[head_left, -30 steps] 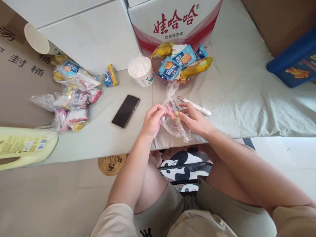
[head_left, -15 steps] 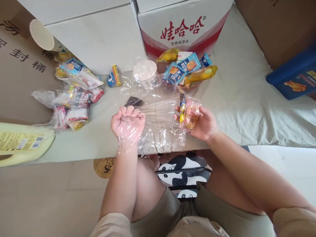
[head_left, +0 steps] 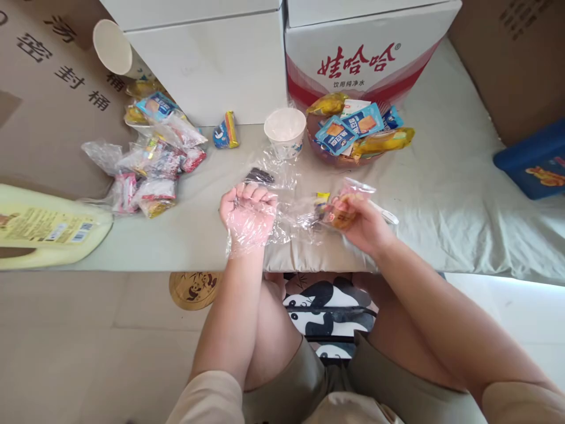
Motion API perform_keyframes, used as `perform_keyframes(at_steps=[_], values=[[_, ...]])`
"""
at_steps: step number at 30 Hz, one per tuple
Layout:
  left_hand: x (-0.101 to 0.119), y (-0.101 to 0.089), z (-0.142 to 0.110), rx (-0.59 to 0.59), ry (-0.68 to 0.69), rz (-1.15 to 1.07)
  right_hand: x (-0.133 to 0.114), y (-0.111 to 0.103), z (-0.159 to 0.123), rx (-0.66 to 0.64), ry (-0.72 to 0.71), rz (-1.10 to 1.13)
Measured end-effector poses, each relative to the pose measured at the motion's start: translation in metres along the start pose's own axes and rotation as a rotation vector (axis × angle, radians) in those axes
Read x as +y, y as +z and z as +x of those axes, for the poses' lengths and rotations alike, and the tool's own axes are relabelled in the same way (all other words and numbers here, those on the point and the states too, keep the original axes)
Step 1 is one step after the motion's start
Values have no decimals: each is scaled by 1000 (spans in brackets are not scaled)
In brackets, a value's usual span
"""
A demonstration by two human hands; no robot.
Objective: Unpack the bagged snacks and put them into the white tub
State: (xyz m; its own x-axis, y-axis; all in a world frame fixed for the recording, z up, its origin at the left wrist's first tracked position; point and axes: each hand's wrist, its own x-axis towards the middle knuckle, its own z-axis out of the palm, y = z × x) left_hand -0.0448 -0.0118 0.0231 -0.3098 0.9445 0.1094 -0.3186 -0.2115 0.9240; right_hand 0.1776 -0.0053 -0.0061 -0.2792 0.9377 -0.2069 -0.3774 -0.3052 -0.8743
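My left hand is palm up with its fingers curled, and a clear plastic bag wraps over it down to the wrist. The crumpled bag spreads to the right over the cloth. My right hand pinches a round baked snack in a clear wrapper at the bag's right end. Beside that snack, a small yellow-and-dark packet shows partly, blurred by plastic. Just beyond my left fingers lies a dark flat item, its kind unclear.
A paper cup and a bowl of wrapped snacks stand behind my hands. A blue-and-yellow packet lies left of them. Bagged snacks are piled at left, near a pale yellow jug. White cartons line the back.
The bag, stretched between my hands before, is now slack and crumpled. My right hand has turned over, and the yellow packet has left its fingers. The camera view has shifted.
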Motion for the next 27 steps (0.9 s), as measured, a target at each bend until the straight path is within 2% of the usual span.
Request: perform_keyframes(at_steps=[2, 4, 9, 12, 14, 18, 22, 25, 27], values=[[0, -5, 4, 68, 1, -63, -1, -7, 3, 126, -69, -177], [1, -14, 7, 85, 9, -144, -1, -10, 6, 193, -104, -409], [18, -46, 1, 98, 135, -351, 6, 5, 13, 71, -206, -969], [33, -64, -11, 106, 162, -390, 15, 19, 15, 158, -307, -1369], [39, -72, -18, 112, 148, -415, 20, 24, 16, 183, -338, -1506], [41, -75, -20, 176, 48, -464, 25, 26, 16, 89, -350, -1569], [39, -74, -6, 278, 31, -533, 23, 24, 15, 68, -395, -1609], [39, -81, 2, 346, 38, -564, 15, 12, 13, 23, -367, -1523], [39, -88, 3, 362, 41, -566, 7, -2, 12, -82, -333, -1415]])
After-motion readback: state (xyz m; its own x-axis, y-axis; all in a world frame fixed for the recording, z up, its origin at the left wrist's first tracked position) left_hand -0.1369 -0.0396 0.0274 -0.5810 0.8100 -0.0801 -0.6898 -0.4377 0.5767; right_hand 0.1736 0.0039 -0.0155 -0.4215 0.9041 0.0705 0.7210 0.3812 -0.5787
